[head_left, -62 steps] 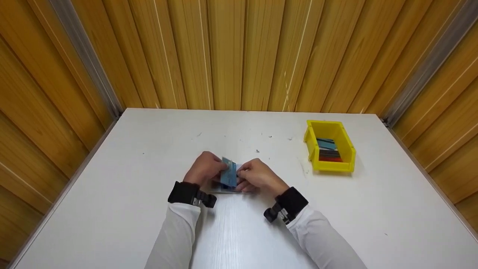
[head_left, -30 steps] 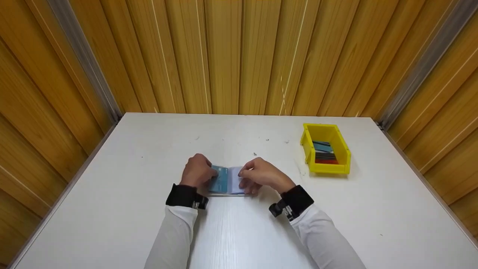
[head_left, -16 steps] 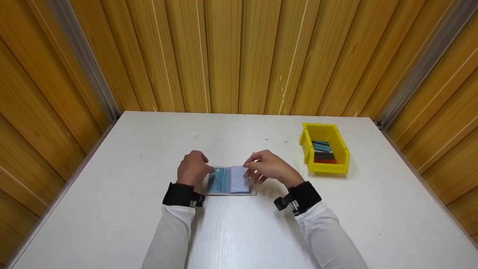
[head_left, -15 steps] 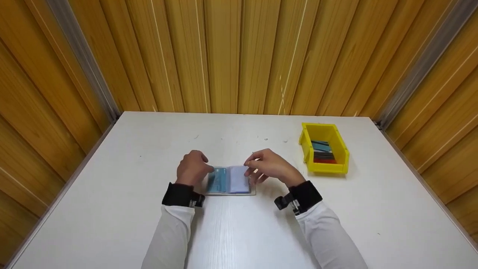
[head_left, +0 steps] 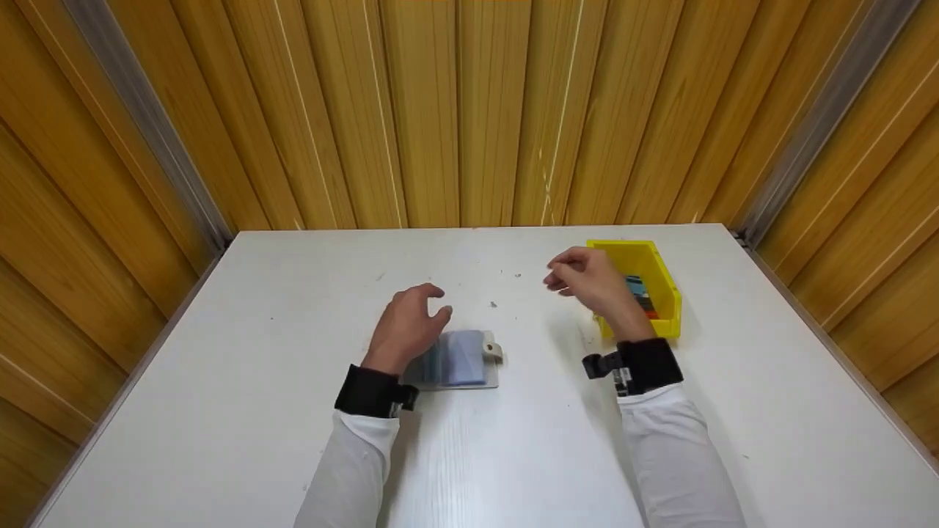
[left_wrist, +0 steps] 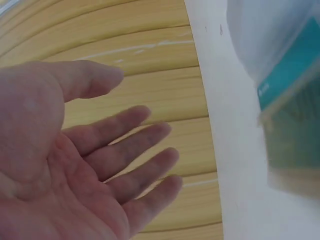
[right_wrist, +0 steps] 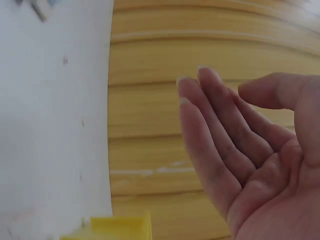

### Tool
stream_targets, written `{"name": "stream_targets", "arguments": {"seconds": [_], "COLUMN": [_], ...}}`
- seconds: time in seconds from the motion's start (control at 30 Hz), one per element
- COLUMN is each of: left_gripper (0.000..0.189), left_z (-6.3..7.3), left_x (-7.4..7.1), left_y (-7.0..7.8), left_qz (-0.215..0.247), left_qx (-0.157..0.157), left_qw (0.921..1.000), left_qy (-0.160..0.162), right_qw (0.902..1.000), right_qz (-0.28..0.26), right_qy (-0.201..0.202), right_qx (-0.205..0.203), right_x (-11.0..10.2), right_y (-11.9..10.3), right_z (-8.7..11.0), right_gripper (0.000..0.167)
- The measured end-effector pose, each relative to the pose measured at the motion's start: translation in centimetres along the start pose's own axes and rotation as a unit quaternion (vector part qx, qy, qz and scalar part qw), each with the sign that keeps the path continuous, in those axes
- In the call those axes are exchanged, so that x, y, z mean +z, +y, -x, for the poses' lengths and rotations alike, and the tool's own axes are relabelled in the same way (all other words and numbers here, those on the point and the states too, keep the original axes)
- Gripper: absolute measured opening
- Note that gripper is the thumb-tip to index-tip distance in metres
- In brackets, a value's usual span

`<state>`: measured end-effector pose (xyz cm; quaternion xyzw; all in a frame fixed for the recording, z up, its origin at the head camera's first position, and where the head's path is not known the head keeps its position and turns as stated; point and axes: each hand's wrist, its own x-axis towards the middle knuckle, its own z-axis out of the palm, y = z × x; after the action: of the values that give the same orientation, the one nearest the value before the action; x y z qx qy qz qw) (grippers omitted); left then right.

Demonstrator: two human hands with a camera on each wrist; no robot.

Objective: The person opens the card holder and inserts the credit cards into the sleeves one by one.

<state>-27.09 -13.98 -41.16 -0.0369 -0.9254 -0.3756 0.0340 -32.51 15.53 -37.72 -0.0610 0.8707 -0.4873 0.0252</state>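
A card holder [head_left: 463, 358] with clear plastic sleeves lies spread on the white table, its snap tab [head_left: 492, 349] pointing right. A teal card [left_wrist: 287, 75] sits in its left-hand sleeve, seen at the right of the left wrist view. My left hand [head_left: 409, 323] hovers over the holder's left part with loose fingers and nothing in them, hiding some of it. Near the yellow bin [head_left: 666, 293], my right hand [head_left: 596, 284] is raised at the bin's left side, its fingers relaxed and bare. Several cards [head_left: 638, 290] lie in the bin, partly covered by this hand.
The white table [head_left: 183, 411] bears small marks and specks around its middle. Wood-look panels [head_left: 425, 110] rise along its back and both sides, with grey metal posts [head_left: 147, 117] in the corners.
The teal card went down from an upright hold into the left sleeve. Both hands then released the holder; the right moved right and away to the bin, the left lifted slightly.
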Motion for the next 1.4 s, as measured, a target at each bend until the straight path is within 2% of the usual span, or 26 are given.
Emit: {"name": "stream_targets", "arguments": {"seconds": [0.1,0.23,0.33,0.43,0.47,0.57,0.67,0.77,0.9,1.07,1.2,1.4], "left_gripper": [0.037,0.036,0.033,0.014,0.011,0.035,0.044,0.037,0.018,0.028,0.032,0.031], "left_z": [0.3,1.0,1.8,2.6,2.9,3.6,3.9,4.1,4.1,4.2,4.3,4.4], "left_x": [0.4,1.3,2.4,3.7,4.1,5.1,5.6,5.8,5.8,5.6,5.4,4.9], "left_y": [0.6,1.3,1.7,2.1,2.3,2.7,3.0,3.1,3.2,3.2,3.0,2.6], "left_qz": [-0.024,-0.06,-0.087,-0.117,-0.13,-0.161,-0.182,-0.185,-0.189,-0.174,-0.155,-0.134], "left_qx": [0.033,0.048,0.053,0.062,0.065,0.069,0.067,0.067,0.086,0.097,0.089,0.084], "left_qw": [0.9992,0.997,0.9947,0.991,0.9893,0.9842,0.9806,0.9801,0.978,0.9791,0.9822,0.9848], "left_qy": [0.003,-0.01,-0.012,-0.013,-0.014,-0.024,-0.029,-0.026,-0.019,-0.04,-0.057,-0.071], "right_qw": [0.9973,0.988,0.9751,0.958,0.9531,0.9461,0.946,0.9437,0.9451,0.9521,0.9468,0.9329], "right_qz": [0.03,0.096,0.165,0.237,0.258,0.297,0.314,0.327,0.326,0.304,0.32,0.36], "right_qy": [0.066,0.12,0.148,0.16,0.158,0.128,0.08,0.041,0.011,-0.025,-0.028,0.015], "right_qx": [0.012,0.014,0.001,-0.015,-0.016,-0.005,0.014,0.024,0.023,0.024,0.027,0.006], "right_x": [-1.9,-3.6,-4.3,-4.6,-4.7,-4.6,-4.3,-3.9,-3.6,-3.1,-2.8,-2.4], "right_y": [0.7,2.2,3.7,5.3,5.7,6.6,7.2,7.6,8.2,9.0,9.2,9.0], "right_z": [-0.1,-0.4,-0.8,-1.0,-1.0,-1.0,-1.0,-0.9,-0.8,-0.8,-0.9,-1.0], "right_gripper": [0.033,0.036,0.034,0.032,0.032,0.037,0.041,0.035,0.017,0.018,0.023,0.028]}}
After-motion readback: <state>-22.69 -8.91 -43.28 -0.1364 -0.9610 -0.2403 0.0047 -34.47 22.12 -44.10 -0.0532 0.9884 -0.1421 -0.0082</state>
